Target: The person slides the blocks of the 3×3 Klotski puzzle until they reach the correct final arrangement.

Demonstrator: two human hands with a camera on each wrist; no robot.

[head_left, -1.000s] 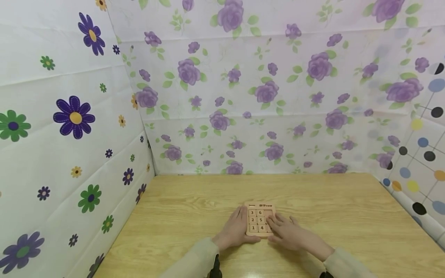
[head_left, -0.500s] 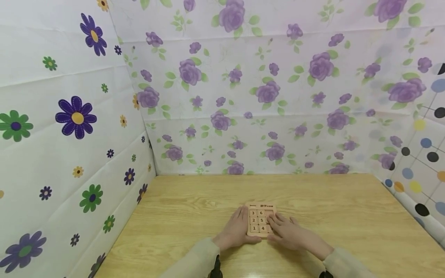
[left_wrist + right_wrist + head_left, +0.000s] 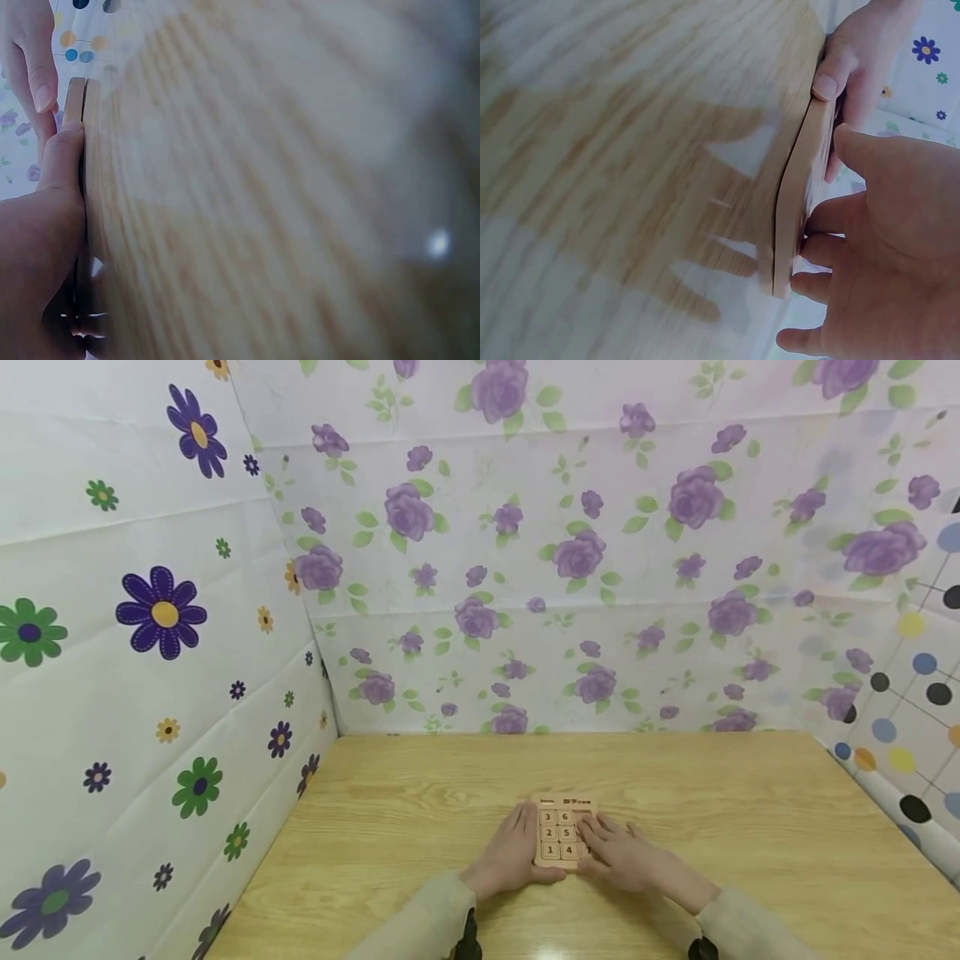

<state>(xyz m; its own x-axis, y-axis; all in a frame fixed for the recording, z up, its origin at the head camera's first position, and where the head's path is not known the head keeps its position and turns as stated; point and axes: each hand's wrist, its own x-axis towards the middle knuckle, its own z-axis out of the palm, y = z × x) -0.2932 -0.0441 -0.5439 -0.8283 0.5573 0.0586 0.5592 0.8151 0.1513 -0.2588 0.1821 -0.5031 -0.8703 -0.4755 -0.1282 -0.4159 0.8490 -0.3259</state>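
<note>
A wooden number slide puzzle (image 3: 558,842) lies flat on the table, with tiles 3, 6, 2, 5, 1 and 4 readable in its left and middle columns. My left hand (image 3: 510,853) holds its near left corner, fingers along the left side and thumb on the near edge. Straight fingers of my right hand (image 3: 624,857) rest over the right column, covering most of it. In the right wrist view, the fingertips (image 3: 819,251) meet the top of the puzzle's frame (image 3: 793,199). The left thumb (image 3: 63,157) presses against the puzzle's side (image 3: 75,101) in the left wrist view.
The wood-grain table (image 3: 405,810) reaches back to a rose-patterned curtain (image 3: 525,643). A flower-print sheet (image 3: 112,710) borders the left side, and a dotted sheet (image 3: 918,710) the right.
My right fingertips have slid slightly away from me along the puzzle's right column. The left hand keeps its place at the corner, and the head view has shifted a little.
</note>
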